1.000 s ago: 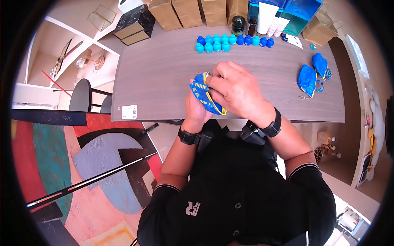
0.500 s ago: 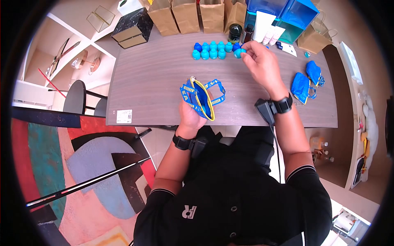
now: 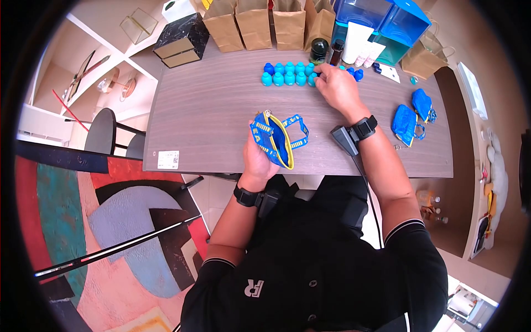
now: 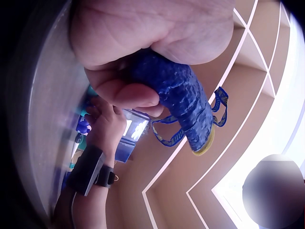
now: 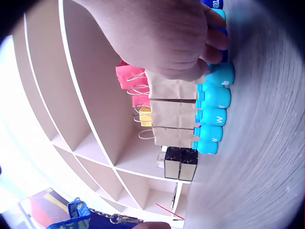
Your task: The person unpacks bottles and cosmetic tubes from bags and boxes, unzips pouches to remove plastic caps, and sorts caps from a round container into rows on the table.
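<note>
My left hand (image 3: 257, 160) holds a small blue tote-shaped pouch (image 3: 269, 146) with yellow edging, its zip mouth spread and handles sticking out. In the left wrist view, curled fingers (image 4: 136, 95) grip the lower end of the crinkled pouch (image 4: 178, 90). At the right end of the front row, my right hand (image 3: 340, 88) pinches the top of a light blue bottle (image 3: 312, 80) standing on the table. The right wrist view has the thumb at that bottle's (image 5: 222, 75) cap, which is mostly hidden. More light blue bottles (image 3: 278, 79) line up beside it.
Dark blue bottles (image 3: 358, 74) stand right of the hand. Behind are a dark jar (image 3: 319, 50), a white tube (image 3: 357, 41), blue boxes (image 3: 409, 25) and paper bags (image 3: 253, 27). Two more blue pouches (image 3: 405, 123) lie at the table's right side.
The right hand left the pouch's zip, reached to the bottles and brought a light blue one to the front row's right end. The pouch, still in the left hand, now gapes wider.
</note>
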A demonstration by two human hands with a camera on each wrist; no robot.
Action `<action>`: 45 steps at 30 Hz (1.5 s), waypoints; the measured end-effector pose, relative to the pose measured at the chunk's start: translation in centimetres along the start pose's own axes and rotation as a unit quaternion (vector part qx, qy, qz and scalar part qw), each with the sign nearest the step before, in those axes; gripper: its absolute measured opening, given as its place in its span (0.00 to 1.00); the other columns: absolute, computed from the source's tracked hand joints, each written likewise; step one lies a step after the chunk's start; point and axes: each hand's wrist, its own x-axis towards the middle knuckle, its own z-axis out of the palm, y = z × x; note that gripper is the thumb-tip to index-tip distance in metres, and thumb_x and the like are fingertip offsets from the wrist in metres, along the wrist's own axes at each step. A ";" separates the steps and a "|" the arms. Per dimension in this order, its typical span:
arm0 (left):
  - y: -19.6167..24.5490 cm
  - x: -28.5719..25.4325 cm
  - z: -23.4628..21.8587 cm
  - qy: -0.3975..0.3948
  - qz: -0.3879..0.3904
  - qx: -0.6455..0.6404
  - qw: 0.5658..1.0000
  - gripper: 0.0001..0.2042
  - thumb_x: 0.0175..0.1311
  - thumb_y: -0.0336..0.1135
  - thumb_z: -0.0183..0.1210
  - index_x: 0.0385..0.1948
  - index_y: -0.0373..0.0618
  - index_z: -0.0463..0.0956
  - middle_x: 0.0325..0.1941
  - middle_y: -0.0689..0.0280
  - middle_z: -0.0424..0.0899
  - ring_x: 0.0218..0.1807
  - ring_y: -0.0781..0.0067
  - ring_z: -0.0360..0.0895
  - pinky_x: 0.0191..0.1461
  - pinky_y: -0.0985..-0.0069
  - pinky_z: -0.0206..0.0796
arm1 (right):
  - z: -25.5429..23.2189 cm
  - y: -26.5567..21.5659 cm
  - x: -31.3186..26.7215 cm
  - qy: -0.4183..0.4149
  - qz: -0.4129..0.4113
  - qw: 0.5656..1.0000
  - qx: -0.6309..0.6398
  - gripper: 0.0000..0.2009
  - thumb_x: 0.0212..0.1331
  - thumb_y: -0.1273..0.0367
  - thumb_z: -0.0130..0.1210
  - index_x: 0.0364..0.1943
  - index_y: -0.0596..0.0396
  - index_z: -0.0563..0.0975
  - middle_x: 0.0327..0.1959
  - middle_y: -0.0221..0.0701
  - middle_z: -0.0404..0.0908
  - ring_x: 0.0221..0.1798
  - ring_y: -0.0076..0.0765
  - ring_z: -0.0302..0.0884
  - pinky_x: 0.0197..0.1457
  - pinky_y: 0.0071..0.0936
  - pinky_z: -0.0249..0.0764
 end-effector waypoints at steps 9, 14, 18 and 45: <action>-0.3 0.1 -0.9 0.010 0.018 0.017 1.000 0.23 0.80 0.56 0.43 0.60 0.49 0.73 0.53 0.69 0.82 0.53 0.76 0.80 0.59 0.72 0.73 | -4.5 -2.8 -4.2 0.074 -0.048 0.953 0.290 0.12 0.59 0.72 0.64 0.47 0.56 0.82 0.31 0.32 0.80 0.32 0.30 0.79 0.37 0.26 0.75; 0.2 0.0 0.0 -0.076 0.006 -0.012 0.997 0.24 0.79 0.58 0.42 0.60 0.49 0.72 0.53 0.67 0.82 0.55 0.72 0.80 0.59 0.67 0.74 | -8.6 -8.0 -8.8 0.007 -0.189 0.949 0.253 0.11 0.57 0.73 0.65 0.44 0.55 0.83 0.31 0.31 0.79 0.31 0.31 0.79 0.37 0.26 0.76; 0.3 -0.2 2.2 -0.003 -0.007 0.050 0.999 0.26 0.79 0.60 0.39 0.59 0.48 0.72 0.52 0.64 0.82 0.55 0.67 0.81 0.59 0.63 0.76 | -6.8 -10.0 -10.6 -0.046 -0.283 0.944 0.165 0.09 0.52 0.70 0.65 0.38 0.50 0.83 0.31 0.30 0.81 0.35 0.42 0.82 0.38 0.38 0.78; 0.2 0.0 0.9 -0.019 0.008 0.064 0.998 0.27 0.77 0.61 0.43 0.52 0.44 0.76 0.41 0.61 0.85 0.42 0.66 0.83 0.46 0.67 0.78 | -7.0 -7.7 -9.7 -0.004 -0.123 0.926 0.356 0.12 0.63 0.66 0.64 0.48 0.55 0.85 0.37 0.35 0.86 0.38 0.35 0.84 0.44 0.31 0.78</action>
